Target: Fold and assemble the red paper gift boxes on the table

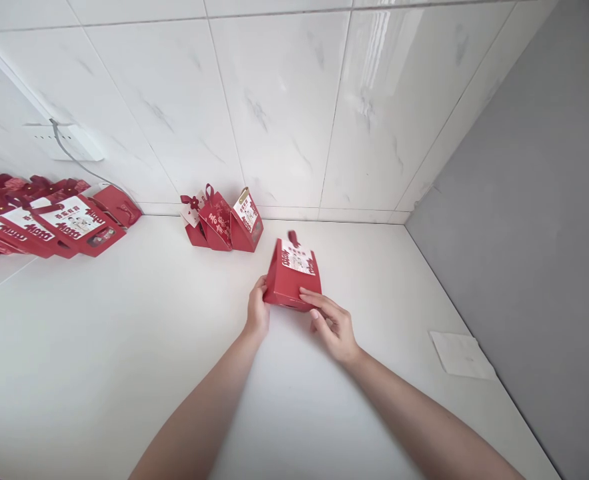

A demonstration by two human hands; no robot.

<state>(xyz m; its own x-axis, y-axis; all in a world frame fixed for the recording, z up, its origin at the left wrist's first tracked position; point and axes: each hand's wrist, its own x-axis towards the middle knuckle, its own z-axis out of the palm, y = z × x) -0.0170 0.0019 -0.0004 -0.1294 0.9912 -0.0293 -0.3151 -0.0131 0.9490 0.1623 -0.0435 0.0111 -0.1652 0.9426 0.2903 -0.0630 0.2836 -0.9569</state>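
Red box (293, 287) over the table (174, 327) looks like light, crushable card — your left hand (258, 309) clasps its side, right hand (338, 332) loosely spread against the front — so support its lower edges.

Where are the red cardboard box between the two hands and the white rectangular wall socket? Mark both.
Red cardboard box (287, 284): head view, on its plain red front face.
White rectangular wall socket (81, 143): head view, on its flat faceplate.
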